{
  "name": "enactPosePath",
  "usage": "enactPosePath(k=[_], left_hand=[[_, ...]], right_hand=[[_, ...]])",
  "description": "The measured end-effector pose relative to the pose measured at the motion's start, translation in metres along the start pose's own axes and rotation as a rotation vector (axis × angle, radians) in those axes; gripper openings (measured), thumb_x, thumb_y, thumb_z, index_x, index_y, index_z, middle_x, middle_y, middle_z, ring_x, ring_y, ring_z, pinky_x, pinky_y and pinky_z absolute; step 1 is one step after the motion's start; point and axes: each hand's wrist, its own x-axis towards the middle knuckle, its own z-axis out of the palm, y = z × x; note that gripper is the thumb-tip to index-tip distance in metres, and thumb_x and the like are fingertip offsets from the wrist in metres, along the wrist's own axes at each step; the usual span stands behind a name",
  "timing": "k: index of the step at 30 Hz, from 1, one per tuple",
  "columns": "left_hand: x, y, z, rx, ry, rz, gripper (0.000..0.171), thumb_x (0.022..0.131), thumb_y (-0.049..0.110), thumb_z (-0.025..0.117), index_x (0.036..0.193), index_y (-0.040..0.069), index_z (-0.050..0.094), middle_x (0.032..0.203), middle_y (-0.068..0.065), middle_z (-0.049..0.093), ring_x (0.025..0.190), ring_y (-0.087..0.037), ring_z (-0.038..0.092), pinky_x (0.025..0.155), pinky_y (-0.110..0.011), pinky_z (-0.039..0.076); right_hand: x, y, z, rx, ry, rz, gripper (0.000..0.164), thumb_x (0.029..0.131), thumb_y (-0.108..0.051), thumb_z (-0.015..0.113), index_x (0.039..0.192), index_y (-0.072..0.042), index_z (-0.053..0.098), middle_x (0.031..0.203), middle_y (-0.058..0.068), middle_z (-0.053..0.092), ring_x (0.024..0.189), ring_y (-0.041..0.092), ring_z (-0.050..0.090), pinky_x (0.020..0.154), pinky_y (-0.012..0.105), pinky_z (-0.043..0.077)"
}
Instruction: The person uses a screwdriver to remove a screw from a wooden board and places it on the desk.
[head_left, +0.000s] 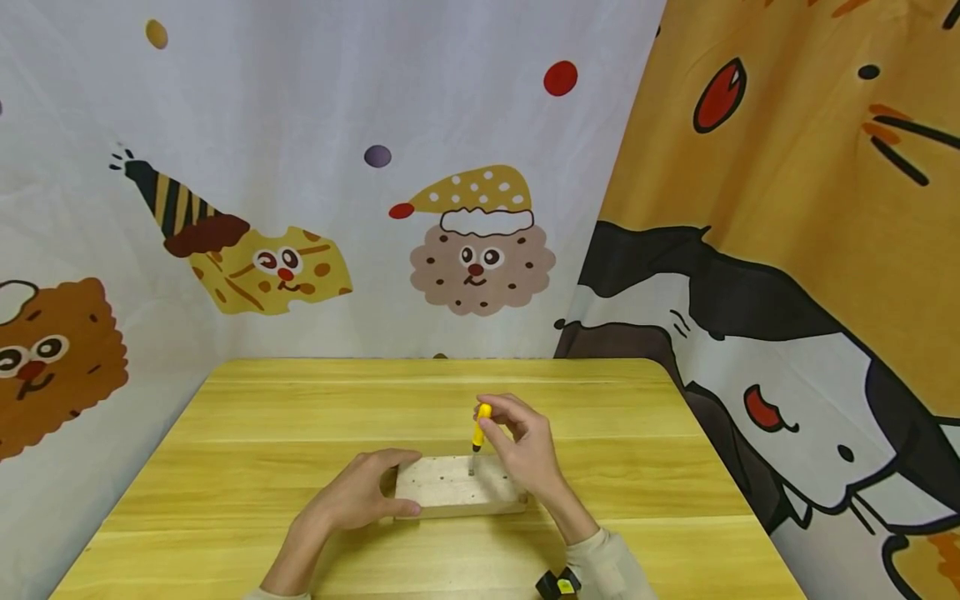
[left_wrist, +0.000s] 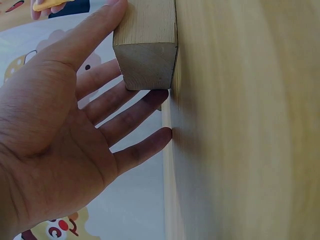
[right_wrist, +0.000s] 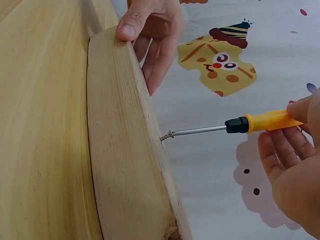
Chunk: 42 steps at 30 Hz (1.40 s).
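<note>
A pale wooden block (head_left: pixel 450 492) with several small dark holes in its top lies on the table. My left hand (head_left: pixel 367 492) holds the block's left end, thumb on the near side and fingers on the far side. With my right hand (head_left: pixel 525 442) I grip a screwdriver (right_wrist: pixel 267 121) by its yellow handle. Its metal shaft points down, tip at the head of a screw (right_wrist: pixel 166 135). That screw stands partly out of the block's top face. In the left wrist view, the block's end face (left_wrist: pixel 147 67) shows beside the spread fingers of my left hand (left_wrist: pixel 65 120).
The block sits on a light wood-grain table (head_left: pixel 300 408) near its front half. Behind the table hangs a white curtain (head_left: pixel 300 108) with cartoon prints, and an orange printed one (head_left: pixel 795 175) is at the right. A dark wrist device (head_left: pixel 558 585) is by the right sleeve.
</note>
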Motion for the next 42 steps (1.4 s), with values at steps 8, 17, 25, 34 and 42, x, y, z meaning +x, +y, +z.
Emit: enactPosePath(k=[8, 17, 25, 34, 42], left_hand=[[-0.0007, 0.001, 0.0002, -0.004, 0.0, 0.002, 0.083, 0.088, 0.046, 0.097, 0.153, 0.004, 0.067, 0.157, -0.018, 0.07, 0.151, -0.046, 0.062, 0.126, -0.071, 0.051], [-0.0012, 0.0017, -0.0003, -0.014, -0.003, -0.001, 0.083, 0.088, 0.046, 0.097, 0.154, 0.004, 0.067, 0.158, -0.019, 0.069, 0.151, -0.048, 0.061, 0.127, -0.072, 0.05], [-0.0004, 0.0021, -0.0006, -0.016, -0.004, -0.014, 0.084, 0.088, 0.047, 0.097, 0.154, 0.005, 0.067, 0.159, -0.018, 0.069, 0.152, -0.047, 0.061, 0.128, -0.072, 0.049], [-0.0012, 0.0027, -0.0003, -0.015, -0.003, -0.012, 0.084, 0.088, 0.046, 0.097, 0.154, 0.004, 0.067, 0.158, -0.019, 0.069, 0.151, -0.048, 0.061, 0.127, -0.073, 0.049], [-0.0003, 0.0003, -0.0001, -0.027, -0.005, -0.012, 0.084, 0.088, 0.046, 0.097, 0.154, 0.003, 0.067, 0.158, -0.02, 0.069, 0.152, -0.049, 0.061, 0.127, -0.073, 0.049]], right_hand=[[-0.0005, 0.0003, 0.0003, -0.021, -0.011, -0.001, 0.032, 0.102, 0.008, 0.077, 0.133, 0.0, 0.078, 0.121, 0.022, 0.074, 0.101, 0.017, 0.074, 0.093, 0.026, 0.07], [-0.0004, -0.0023, 0.0004, -0.063, 0.026, 0.051, 0.037, 0.101, 0.005, 0.081, 0.136, -0.004, 0.077, 0.117, 0.018, 0.075, 0.099, 0.013, 0.074, 0.093, 0.025, 0.07], [0.0001, -0.0065, 0.0013, -0.051, 0.053, 0.15, 0.035, 0.101, 0.002, 0.082, 0.135, -0.003, 0.075, 0.115, 0.026, 0.081, 0.102, 0.009, 0.077, 0.1, 0.024, 0.069], [-0.0008, -0.002, 0.0005, -0.036, 0.0, 0.075, 0.033, 0.105, 0.008, 0.073, 0.136, -0.004, 0.074, 0.122, 0.026, 0.08, 0.106, 0.025, 0.08, 0.098, 0.029, 0.07], [0.0008, -0.0006, 0.0012, -0.069, 0.041, 0.03, 0.031, 0.099, 0.005, 0.083, 0.128, -0.005, 0.078, 0.111, 0.019, 0.074, 0.096, 0.011, 0.073, 0.087, 0.024, 0.069]])
